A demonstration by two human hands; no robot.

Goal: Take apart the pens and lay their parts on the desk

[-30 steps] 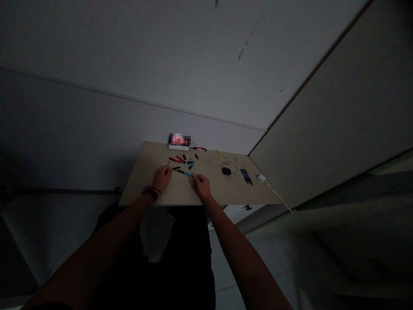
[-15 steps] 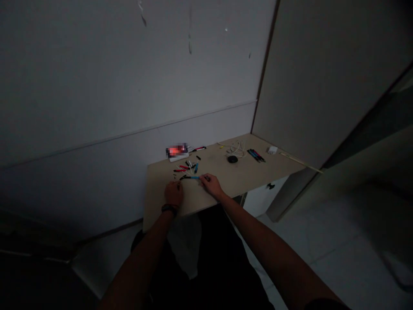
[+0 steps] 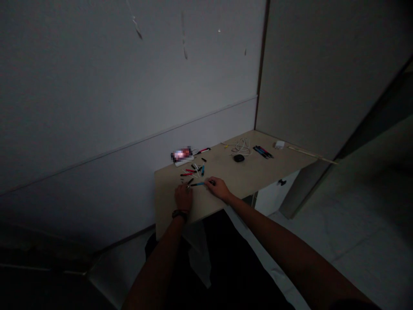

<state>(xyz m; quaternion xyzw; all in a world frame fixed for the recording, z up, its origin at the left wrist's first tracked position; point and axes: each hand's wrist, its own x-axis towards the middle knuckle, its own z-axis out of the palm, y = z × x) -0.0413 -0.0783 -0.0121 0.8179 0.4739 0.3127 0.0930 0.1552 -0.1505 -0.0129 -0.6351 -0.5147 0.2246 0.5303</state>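
Observation:
The room is dim. My right hand (image 3: 220, 188) rests on the wooden table (image 3: 251, 172) with its fingers closed on the end of a blue pen (image 3: 199, 184). My left hand (image 3: 183, 198), a dark band on its wrist, lies curled near the pen's other end; a small pale piece shows at its fingertips. Just beyond both hands lies a scatter of red, black, blue and white pen parts (image 3: 193, 169).
A small box (image 3: 182, 156) sits at the table's back edge by the wall. Further right lie a white cable (image 3: 241, 146), a black round object (image 3: 238, 158), a few pens (image 3: 263, 151), a white block (image 3: 279, 144) and a thin stick (image 3: 311, 154). A cabinet panel stands right.
The view has swung left, so the table now sits lower right. My left hand drew back from the scattered parts toward the front edge. My right hand kept hold of the blue pen.

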